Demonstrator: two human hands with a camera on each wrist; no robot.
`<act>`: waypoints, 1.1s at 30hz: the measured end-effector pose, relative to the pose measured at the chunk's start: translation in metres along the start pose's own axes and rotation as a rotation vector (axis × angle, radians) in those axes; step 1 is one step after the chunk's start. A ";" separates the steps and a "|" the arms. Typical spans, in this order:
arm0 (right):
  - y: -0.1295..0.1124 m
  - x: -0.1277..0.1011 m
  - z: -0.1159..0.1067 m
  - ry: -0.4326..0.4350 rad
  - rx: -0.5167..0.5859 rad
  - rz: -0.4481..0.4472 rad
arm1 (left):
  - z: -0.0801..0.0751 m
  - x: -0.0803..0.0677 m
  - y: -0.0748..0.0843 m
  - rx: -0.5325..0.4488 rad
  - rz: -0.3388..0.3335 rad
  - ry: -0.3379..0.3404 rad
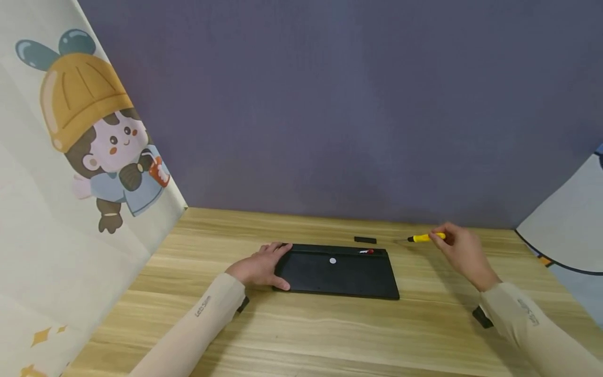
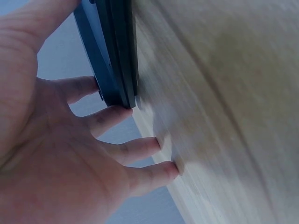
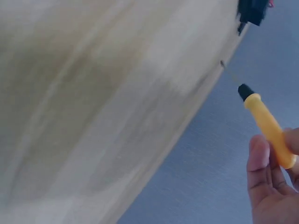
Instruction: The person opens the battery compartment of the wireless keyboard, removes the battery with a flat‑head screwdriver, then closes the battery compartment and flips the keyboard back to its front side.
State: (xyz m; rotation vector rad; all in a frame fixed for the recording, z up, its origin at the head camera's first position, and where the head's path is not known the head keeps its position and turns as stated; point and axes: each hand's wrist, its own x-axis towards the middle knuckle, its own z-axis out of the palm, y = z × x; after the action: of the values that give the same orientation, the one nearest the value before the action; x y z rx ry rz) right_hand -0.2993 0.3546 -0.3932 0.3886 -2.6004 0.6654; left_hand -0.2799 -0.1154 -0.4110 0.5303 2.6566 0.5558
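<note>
left hand (image 1: 260,267) flat, steadying black device (image 1: 337,272) | right hand (image 1: 464,254) pinching yellow screwdriver (image 1: 425,237) | small black piece (image 1: 365,240) behind device

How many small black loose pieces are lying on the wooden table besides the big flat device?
1 that I can tell: a small black rectangular strip behind the flat black device, left of the yellow-handled screwdriver. The sleeves may hide others.

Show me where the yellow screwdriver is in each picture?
Head: yellow screwdriver far right on the wooden table, pinched by the right hand.
Left wrist: not in it.
Right wrist: right side, lifted in the fingers.
Shared landmark: the black flat device, top right corner.
</note>
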 end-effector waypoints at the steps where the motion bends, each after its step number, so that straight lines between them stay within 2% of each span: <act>1: 0.001 -0.002 0.001 -0.004 -0.004 0.002 | 0.000 0.000 0.000 0.000 -0.001 0.000; 7: -0.002 -0.020 0.005 -0.068 -0.029 0.054 | 0.001 -0.002 -0.002 0.001 -0.005 0.005; 13: -0.013 -0.033 0.008 -0.227 -0.023 0.149 | 0.003 -0.004 -0.004 -0.001 -0.006 0.005; 18: -0.020 -0.041 0.012 -0.336 -0.007 0.150 | 0.004 -0.007 -0.005 -0.003 -0.007 0.001; 24: -0.025 -0.048 0.019 -0.385 -0.023 0.164 | 0.003 -0.009 -0.004 -0.006 -0.002 0.002; 33: -0.031 -0.051 0.019 -0.414 -0.025 0.200 | 0.001 -0.011 -0.006 0.001 -0.003 0.000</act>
State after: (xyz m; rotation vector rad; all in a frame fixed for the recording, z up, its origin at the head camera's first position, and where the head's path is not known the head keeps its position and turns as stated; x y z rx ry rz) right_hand -0.2500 0.3273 -0.4204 0.2845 -3.0687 0.6762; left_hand -0.2719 -0.1251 -0.4118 0.5268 2.6577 0.5538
